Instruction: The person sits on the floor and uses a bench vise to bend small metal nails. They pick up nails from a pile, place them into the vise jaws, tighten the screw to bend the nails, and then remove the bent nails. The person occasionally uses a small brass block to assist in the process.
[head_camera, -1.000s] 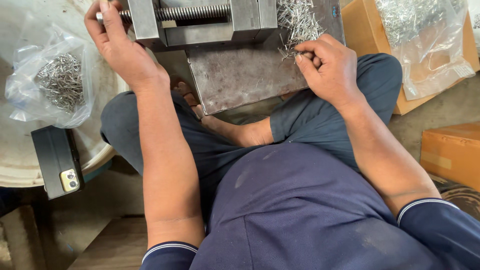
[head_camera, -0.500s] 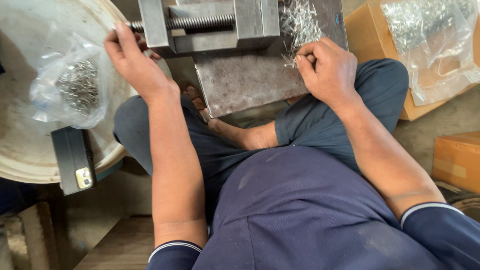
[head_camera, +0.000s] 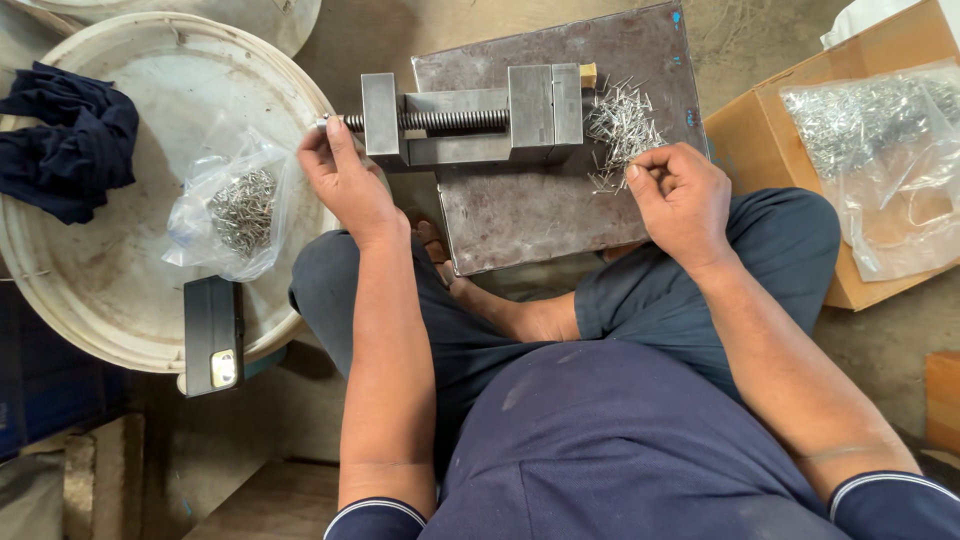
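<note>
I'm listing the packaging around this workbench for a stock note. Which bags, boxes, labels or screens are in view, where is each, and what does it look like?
Small clear plastic bag: on the round white lid at left, crumpled, holding small metal pins.
Large clear plastic bag: at right, in the box, full of shiny pins.
Cardboard box: right of the metal plate, brown, open.
Phone: on the lid's near edge, dark, rectangular; its screen is not visible.

I see a bare concrete floor (head_camera: 400, 40) carrying everything. A grey steel plate (head_camera: 560, 200) lies in front of my crossed legs, with a small metal vise (head_camera: 470, 115) and a loose heap of thin pins (head_camera: 620, 130) on it. A white round lid (head_camera: 130, 270) sits to the left, a cardboard box (head_camera: 760, 150) to the right.
</note>
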